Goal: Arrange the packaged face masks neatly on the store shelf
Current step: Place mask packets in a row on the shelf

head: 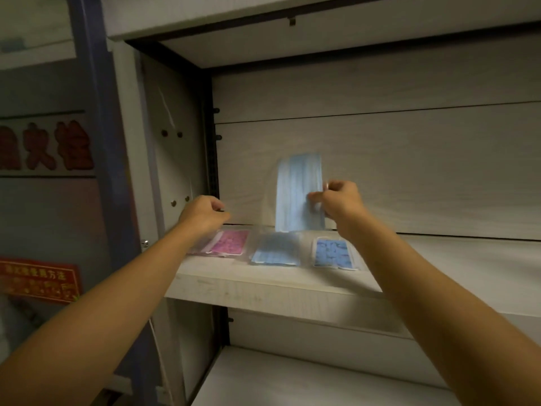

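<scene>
Shelf unit (263,285) in pale wood, board at chest height with back panel (409,171) behind, blue post (96,112) and red sign (41,281) at far left. Three packaged masks lie flat in a row on the board near its front edge: pink pack (229,242) left, plain blue pack (276,253) middle, patterned blue pack (333,253) right, just apart from each other, fairly even. Fourth one, the held mask pack (298,194), stands upright above the middle pack, close to the back panel, its lower edge just over the row. Right hand (339,202) pinches its right edge, thumb and fingers curled on the clear wrap. Left hand (205,212) curled above the pink pack, fingers bent; can't tell if it holds anything, maybe a corner of the wrap. Handling guess: very light, floppy, slick film, will sag or slide if held by one corner; better to pinch two opposite edges and lay it flat
</scene>
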The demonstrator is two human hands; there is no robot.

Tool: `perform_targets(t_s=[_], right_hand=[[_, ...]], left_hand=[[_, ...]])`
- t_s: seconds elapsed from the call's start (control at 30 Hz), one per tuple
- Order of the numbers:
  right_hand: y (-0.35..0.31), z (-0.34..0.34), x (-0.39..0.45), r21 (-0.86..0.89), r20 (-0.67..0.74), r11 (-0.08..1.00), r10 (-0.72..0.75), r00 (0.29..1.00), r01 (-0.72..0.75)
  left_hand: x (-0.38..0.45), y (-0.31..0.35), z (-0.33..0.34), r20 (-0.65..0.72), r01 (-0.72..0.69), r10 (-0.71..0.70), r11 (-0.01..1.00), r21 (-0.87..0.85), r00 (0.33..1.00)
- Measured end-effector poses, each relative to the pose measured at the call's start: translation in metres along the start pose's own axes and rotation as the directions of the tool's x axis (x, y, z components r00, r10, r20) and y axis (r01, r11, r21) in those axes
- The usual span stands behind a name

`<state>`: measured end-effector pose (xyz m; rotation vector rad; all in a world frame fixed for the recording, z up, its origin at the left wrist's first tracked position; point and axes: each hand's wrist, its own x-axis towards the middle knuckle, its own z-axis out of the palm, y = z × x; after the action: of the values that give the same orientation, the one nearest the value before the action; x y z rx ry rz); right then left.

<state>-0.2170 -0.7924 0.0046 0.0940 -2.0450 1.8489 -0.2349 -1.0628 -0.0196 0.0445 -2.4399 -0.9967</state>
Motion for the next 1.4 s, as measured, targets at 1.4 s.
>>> perform_targets(t_s=[1.4], right_hand=[[0.039,-0.113,-0.071,-0.967,-0.01,0.253,-0.07,0.997,0.008]], left_hand=[[-0.053,0.086,0.086,0.358,-0.451,0.405,0.891,0.051,0.841]])
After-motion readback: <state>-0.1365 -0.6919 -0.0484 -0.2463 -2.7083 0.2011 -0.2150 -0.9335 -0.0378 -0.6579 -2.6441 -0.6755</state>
